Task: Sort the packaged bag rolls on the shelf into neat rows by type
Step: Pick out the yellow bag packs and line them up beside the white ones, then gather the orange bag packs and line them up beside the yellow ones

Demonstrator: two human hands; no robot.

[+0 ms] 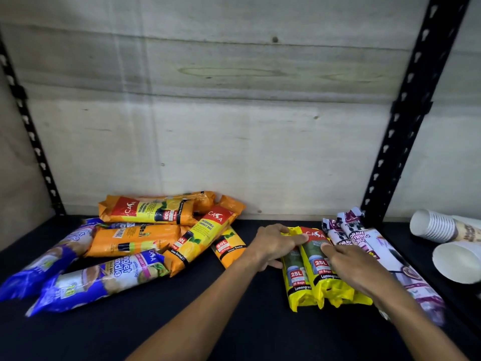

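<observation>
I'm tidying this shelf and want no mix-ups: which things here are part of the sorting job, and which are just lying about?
Part of the job:
yellow rolls, under both hands
purple drawstring rolls
orange rolls
blue rolls

Just lying about:
paper cup stack
single paper cup

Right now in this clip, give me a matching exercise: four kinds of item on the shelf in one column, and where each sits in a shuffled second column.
Items:
1. orange rolls
2. blue rolls
3. yellow rolls
4. paper cups

Places:
A. far right, beyond the black upright
B. under both hands, left hand and right hand
C. front left, lying loose
D. piled at the back left, against the wall

Pairs: 1-D, 2-C, 3-B, 4-A
</observation>
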